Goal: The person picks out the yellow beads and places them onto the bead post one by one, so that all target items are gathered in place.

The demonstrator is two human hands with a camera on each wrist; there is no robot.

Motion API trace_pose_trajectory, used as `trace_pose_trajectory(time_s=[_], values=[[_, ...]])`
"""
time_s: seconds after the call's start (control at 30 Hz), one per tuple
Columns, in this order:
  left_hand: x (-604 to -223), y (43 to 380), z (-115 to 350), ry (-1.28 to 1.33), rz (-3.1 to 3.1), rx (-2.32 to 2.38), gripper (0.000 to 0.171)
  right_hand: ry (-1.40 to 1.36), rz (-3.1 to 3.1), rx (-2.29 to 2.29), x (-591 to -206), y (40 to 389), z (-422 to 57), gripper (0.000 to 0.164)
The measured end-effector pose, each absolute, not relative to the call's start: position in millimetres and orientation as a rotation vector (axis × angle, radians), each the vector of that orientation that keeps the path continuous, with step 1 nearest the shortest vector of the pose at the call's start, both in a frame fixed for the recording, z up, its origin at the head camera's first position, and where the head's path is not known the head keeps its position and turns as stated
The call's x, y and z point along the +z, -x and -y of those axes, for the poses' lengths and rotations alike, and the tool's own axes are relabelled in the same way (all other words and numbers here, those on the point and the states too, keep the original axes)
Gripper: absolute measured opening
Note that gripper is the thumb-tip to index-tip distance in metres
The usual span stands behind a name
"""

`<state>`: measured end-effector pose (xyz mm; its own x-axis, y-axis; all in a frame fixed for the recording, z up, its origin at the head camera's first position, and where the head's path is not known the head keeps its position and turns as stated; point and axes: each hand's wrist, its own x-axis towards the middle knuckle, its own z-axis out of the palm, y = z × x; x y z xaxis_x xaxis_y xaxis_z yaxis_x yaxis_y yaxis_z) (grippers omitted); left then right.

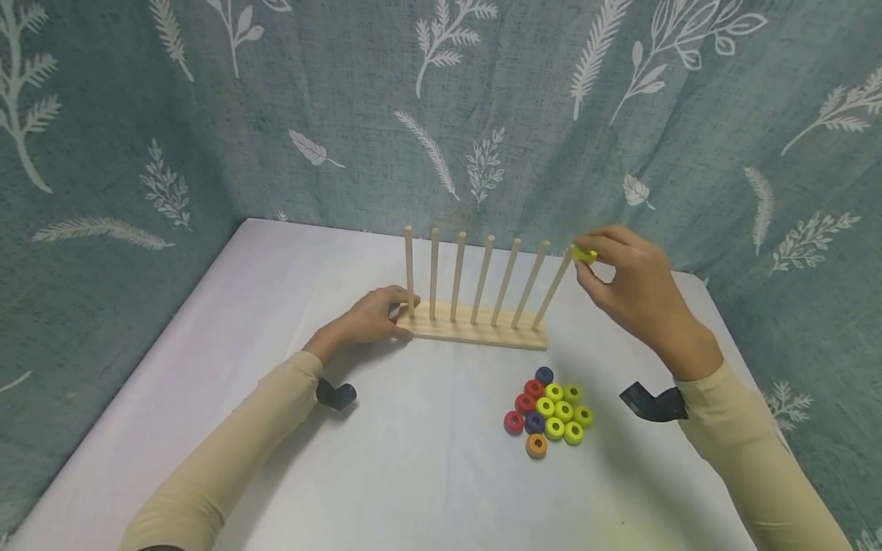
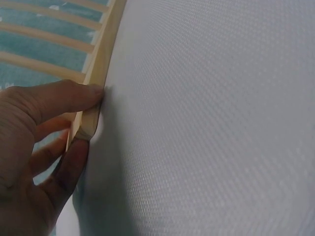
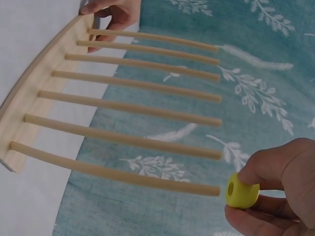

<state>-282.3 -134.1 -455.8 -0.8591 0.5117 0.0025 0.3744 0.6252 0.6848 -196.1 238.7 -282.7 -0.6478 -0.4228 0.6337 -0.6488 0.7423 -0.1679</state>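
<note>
A wooden peg rack (image 1: 475, 334) with several upright pegs stands on the table. My left hand (image 1: 370, 315) grips its left end, thumb on the front edge and fingers behind, as the left wrist view shows the rack's base (image 2: 102, 59) between them. Between thumb and fingers, my right hand (image 1: 630, 283) pinches a yellow ring bead (image 3: 242, 191). In the right wrist view the bead's hole faces the tip of the rightmost peg (image 3: 197, 189), with a small gap between them. No beads sit on the pegs.
In front of the rack's right end lies a cluster of loose beads: several yellow beads (image 1: 563, 412), red beads (image 1: 525, 403), two dark blue beads (image 1: 534, 422) and an orange bead (image 1: 536, 445). A leaf-patterned teal curtain (image 1: 358, 115) hangs behind the white table (image 1: 386, 459).
</note>
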Motion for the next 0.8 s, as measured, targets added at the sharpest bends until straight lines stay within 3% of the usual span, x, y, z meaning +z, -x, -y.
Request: trace_pose_trajectory(time_s=[0.8], values=[[-452.5,281.3,132.7,-0.735,-2.657,1.029,0.064,-0.827,2.334,0.52,-283.4,212.2,-233.0,0.027]])
